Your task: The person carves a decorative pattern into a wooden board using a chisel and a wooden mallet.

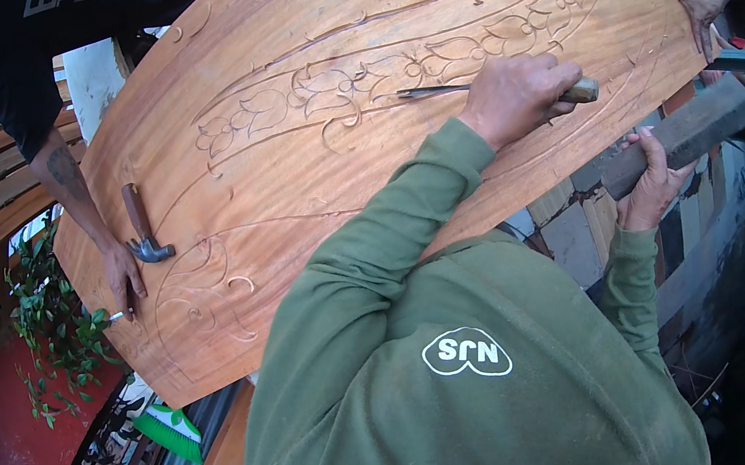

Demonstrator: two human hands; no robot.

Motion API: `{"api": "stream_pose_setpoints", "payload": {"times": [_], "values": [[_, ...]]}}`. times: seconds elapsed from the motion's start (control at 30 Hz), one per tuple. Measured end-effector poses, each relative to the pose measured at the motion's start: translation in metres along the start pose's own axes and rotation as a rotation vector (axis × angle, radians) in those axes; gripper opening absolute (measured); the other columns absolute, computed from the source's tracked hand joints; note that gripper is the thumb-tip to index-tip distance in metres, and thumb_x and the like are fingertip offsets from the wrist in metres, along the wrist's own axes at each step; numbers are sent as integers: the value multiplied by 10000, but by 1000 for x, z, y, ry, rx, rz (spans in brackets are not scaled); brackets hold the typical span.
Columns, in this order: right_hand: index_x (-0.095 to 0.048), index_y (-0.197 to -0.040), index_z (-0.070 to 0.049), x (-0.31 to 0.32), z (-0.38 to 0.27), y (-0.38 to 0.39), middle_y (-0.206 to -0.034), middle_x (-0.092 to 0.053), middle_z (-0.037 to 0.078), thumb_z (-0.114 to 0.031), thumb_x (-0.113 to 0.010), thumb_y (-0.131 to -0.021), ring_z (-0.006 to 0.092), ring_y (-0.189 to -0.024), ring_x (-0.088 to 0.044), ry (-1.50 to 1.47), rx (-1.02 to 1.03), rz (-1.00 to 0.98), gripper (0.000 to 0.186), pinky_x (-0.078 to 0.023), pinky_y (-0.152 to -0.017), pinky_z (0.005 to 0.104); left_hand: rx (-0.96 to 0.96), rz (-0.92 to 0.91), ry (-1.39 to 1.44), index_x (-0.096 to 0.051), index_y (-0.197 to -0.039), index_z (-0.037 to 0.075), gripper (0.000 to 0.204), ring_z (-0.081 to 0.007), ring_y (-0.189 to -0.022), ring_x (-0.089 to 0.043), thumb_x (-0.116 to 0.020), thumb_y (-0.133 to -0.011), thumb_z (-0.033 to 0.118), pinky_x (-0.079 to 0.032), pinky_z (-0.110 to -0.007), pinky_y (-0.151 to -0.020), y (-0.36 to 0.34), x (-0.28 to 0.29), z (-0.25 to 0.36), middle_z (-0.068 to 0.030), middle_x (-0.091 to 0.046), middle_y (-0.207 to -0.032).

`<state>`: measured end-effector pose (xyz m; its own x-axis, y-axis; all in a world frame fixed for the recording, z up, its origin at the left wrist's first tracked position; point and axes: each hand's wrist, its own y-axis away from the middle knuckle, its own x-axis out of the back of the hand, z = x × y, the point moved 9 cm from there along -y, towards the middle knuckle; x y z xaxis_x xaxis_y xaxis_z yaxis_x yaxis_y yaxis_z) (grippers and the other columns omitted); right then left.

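Observation:
My left hand (520,97) is closed round a chisel; its wooden handle end (581,90) sticks out to the right. The thin dark blade (432,90) points left, its tip at the carved lines. Beneath it is a large reddish-brown wooden panel (360,160) with a carved band of flowers and leaves (356,84). Off the panel's near right edge, my right hand (651,181) grips a thick, dark wooden mallet (689,132), held apart from the chisel. Curled wood shavings (242,281) are scattered over the panel.
A claw hammer (145,228) lies on the panel's left part. Another person's hand (123,273) rests at the left edge, and another's hand (699,14) touches the right edge. A green broom (169,433) and a leafy plant (52,309) are at the left.

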<state>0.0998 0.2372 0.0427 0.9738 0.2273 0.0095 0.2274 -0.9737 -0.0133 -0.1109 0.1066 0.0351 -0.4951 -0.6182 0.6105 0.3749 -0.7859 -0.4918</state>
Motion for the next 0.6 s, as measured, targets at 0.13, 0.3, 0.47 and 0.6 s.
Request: {"api": "stream_pose_setpoints", "payload": {"times": [0.13, 0.3, 0.47, 0.6], "values": [[-357, -1561, -15, -46, 23, 49, -1099, -627, 84, -17, -800, -810, 171, -920, -624, 584, 177, -329, 873, -535, -850, 310, -1, 15, -27, -612, -1025, 200, 342, -251, -755, -703, -791, -809, 395, -541, -403, -582, -4, -3, 3, -11, -631, -815], [-394, -1520, -9, -21, 15, 16, -1157, -625, 94, -12, -792, -810, 174, -996, -617, 443, 78, -297, 813, -519, -907, 308, 28, 46, -78, -611, -1014, 206, 327, -251, -747, -703, -791, -812, 388, -539, -401, -575, 0, 3, -3, -13, -622, -796], [-442, -1440, 1, -20, 22, 41, -1157, -628, 108, 0, -756, -802, 231, -1039, -632, 73, -75, 146, 711, -528, -950, 370, 35, 19, -73, -612, -1003, 209, 318, -248, -742, -700, -798, -802, 371, -539, -405, -575, -1, -8, -5, -14, -616, -787], [-369, -1541, 31, -37, 40, 51, -1190, -627, 128, 0, -754, -814, 218, -1049, -621, 515, 36, -385, 823, -513, -981, 352, -1, 20, -88, -619, -984, 205, 293, -243, -735, -696, -791, -805, 359, -540, -408, -577, 4, 1, 1, -12, -611, -775]]}}
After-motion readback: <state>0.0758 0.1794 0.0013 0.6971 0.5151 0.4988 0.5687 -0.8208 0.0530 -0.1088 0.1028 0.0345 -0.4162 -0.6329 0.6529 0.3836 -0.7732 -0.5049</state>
